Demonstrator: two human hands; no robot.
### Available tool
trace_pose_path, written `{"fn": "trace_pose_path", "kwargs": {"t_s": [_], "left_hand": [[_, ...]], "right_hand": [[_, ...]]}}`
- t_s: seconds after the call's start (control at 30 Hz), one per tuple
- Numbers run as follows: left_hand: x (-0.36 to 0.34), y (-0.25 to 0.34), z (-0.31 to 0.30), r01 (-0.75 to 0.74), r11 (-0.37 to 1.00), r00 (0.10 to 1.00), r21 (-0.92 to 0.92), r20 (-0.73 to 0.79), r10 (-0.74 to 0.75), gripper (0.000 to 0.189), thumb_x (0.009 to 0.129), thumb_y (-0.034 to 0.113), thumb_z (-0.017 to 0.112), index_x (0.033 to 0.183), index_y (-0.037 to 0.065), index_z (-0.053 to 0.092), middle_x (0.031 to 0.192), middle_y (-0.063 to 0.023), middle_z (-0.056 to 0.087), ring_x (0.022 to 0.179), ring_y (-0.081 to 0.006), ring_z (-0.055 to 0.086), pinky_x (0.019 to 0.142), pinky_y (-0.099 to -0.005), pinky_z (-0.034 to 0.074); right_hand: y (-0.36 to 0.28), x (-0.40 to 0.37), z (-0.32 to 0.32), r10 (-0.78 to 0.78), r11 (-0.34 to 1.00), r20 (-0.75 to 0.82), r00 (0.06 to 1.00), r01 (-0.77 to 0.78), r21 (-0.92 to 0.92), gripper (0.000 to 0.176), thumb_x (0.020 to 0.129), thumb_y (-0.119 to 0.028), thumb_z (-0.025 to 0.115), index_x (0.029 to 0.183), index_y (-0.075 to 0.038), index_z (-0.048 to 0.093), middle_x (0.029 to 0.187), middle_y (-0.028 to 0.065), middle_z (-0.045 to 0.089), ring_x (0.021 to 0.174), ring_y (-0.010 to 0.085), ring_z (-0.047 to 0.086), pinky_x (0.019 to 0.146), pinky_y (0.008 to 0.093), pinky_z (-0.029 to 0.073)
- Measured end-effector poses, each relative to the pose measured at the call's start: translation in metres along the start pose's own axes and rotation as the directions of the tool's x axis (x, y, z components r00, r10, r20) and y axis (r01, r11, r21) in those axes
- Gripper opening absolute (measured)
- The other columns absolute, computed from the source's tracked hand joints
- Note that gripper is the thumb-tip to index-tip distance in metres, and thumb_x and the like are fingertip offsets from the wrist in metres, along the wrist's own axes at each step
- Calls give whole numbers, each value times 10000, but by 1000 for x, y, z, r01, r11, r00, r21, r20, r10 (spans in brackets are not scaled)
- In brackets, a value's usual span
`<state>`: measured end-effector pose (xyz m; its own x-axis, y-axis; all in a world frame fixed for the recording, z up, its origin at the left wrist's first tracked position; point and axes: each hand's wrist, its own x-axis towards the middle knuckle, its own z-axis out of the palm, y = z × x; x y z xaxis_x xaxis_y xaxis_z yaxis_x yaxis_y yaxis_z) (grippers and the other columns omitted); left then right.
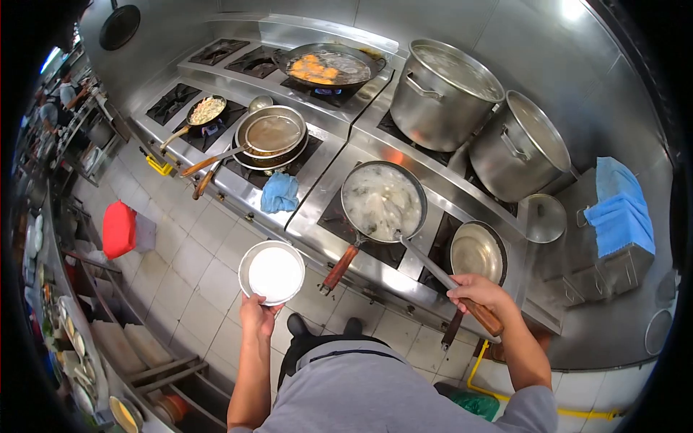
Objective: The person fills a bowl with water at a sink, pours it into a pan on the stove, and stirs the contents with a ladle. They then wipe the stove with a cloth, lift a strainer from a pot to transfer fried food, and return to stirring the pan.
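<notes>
My left hand [258,313] grips the rim of a round metal bowl [245,261] with white contents, held over the floor in front of the stove. My right hand [479,297] is wrapped round the wooden handle of a ladle [433,268]. The ladle's far end dips into a frying pan [423,193] of bubbling, whitish liquid with pale pieces in it. That pan sits on a front burner, its wooden handle [339,268] pointing toward me, touched by neither hand. What the ladle's head holds is hidden in the liquid.
Two large steel pots [433,108] stand at the back right. A wok [339,65] with orange pieces frying sits over a flame. Left are a strainer [273,134] over a pan and a small pan [206,110] of food. A blue cloth [279,193] lies on the stove edge; another pan [476,252] is right.
</notes>
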<state>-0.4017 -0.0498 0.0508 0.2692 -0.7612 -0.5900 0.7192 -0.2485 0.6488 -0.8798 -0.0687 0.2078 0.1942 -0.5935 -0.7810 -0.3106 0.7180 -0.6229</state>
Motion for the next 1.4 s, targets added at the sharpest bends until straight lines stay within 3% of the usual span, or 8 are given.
{"fn": "trace_pose_path", "kwargs": {"t_s": [0.27,0.47,0.6,0.67,0.77,0.93,1.17,1.4], "left_hand": [[-7,1,-8,-35,999,999,12,-27,36,581,822,2,387,1393,64,304,1274,-213,499,1005,-372,640,662,-444,637],[-12,2,-9,-40,999,997,20,-65,42,590,819,-2,380,1397,67,283,1273,-215,501,975,-382,646,643,-443,638],[-12,-2,-11,-63,998,997,23,-47,64,583,814,0,383,1386,67,292,1260,-219,508,957,-391,647,634,-445,630],[-12,-3,-9,-61,998,997,27,-52,62,579,813,1,383,1382,66,297,1255,-220,510,950,-393,647,630,-445,628],[-13,-7,-7,-69,997,995,29,-77,71,568,816,3,377,1375,64,300,1247,-220,511,942,-395,646,620,-440,625],[-14,-10,-2,-46,999,995,17,-93,47,536,813,-7,387,1339,59,312,1228,-224,513,935,-394,646,615,-447,630],[-6,-13,-3,-17,1000,997,6,-70,18,631,800,-20,364,1419,80,290,1303,-230,487,1004,-414,640,652,-473,643],[-5,-13,1,-27,999,998,22,-60,29,587,819,-7,377,1396,78,309,1261,-212,513,977,-383,650,639,-458,640]], "right_hand": [[29,66,25,-141,888,150,979,58,456,280,929,-136,627,1189,-55,558,743,-12,552,540,58,519,459,207,420],[67,140,34,-421,907,-246,873,411,-96,517,872,-122,645,1370,-75,515,707,-7,531,507,101,531,458,251,441],[67,128,25,-621,698,-423,660,221,-681,638,817,-115,663,1430,-149,487,692,72,579,593,167,604,567,331,492],[71,117,19,-586,716,-438,682,183,-674,704,783,-102,678,1447,-202,467,707,101,589,601,190,618,601,363,506],[67,88,19,-513,769,-373,773,220,-601,667,806,-103,663,1440,-166,467,717,74,599,570,173,611,573,331,499],[56,53,33,-218,973,-76,973,222,53,408,866,-58,618,1270,-70,560,712,-11,556,503,87,532,492,237,454],[52,50,49,-192,778,95,977,93,622,443,938,-110,591,1364,-88,471,803,21,543,550,91,534,458,233,416],[56,54,68,-326,847,-12,945,297,441,511,919,-102,607,1399,-52,441,758,19,561,518,94,542,444,234,425]]}}
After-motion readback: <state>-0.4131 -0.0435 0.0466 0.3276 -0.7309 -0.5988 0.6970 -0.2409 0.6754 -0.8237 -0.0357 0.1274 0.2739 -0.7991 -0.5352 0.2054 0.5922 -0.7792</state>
